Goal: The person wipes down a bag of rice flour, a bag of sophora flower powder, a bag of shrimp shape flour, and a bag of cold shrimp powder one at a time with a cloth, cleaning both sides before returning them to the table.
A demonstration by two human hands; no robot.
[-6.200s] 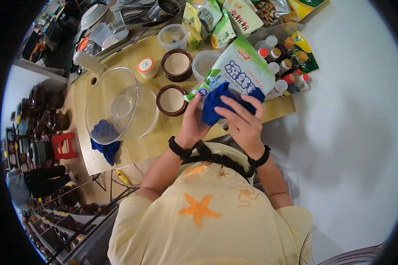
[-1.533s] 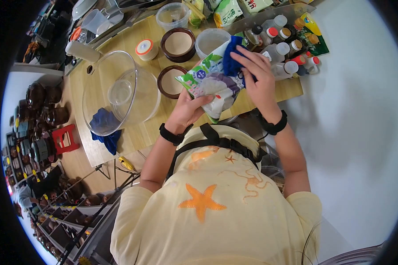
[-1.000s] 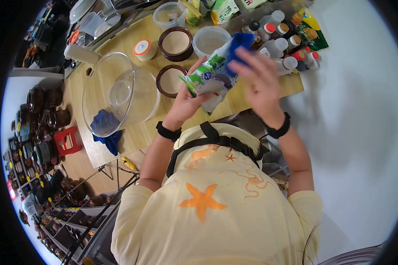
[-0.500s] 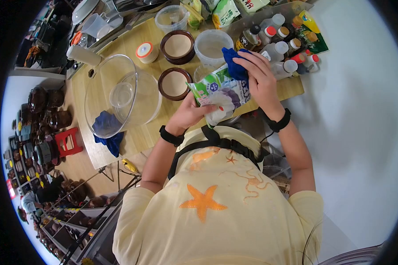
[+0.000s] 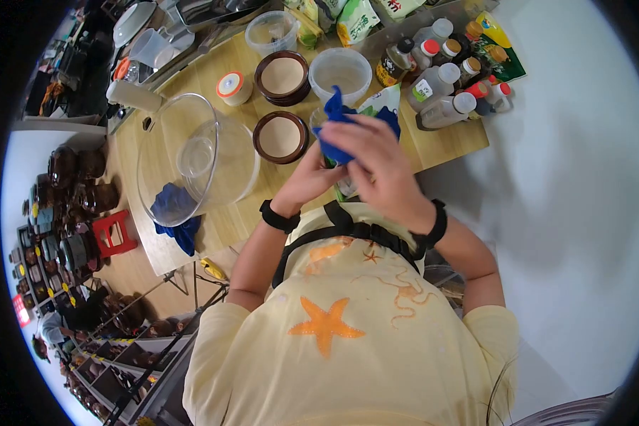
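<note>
My right hand [image 5: 383,167] presses a blue cloth [image 5: 336,110] against a green-and-white printed plastic bag [image 5: 382,101]. Fingers of that hand curl over the cloth and look slightly blurred. Gripping the near side of the same bag is my left hand [image 5: 307,183], its fingertips partly hidden behind the cloth. Most of the bag's front is covered by the cloth and my right hand. The bag is held up over the table's near edge, close to a brown-rimmed round dish [image 5: 280,137].
On the wooden table [image 5: 224,213] stand a large clear glass bowl [image 5: 245,170], a second blue cloth [image 5: 184,234], a clear plastic tub [image 5: 341,71] and an orange-lidded jar [image 5: 233,86]. Several bottles [image 5: 437,85] crowd the right back corner. A wall [image 5: 568,177] borders the right.
My right hand and the blue cloth have moved left and down across the bag, covering its printed front. My left hand stays at nearly the same place on the bag.
</note>
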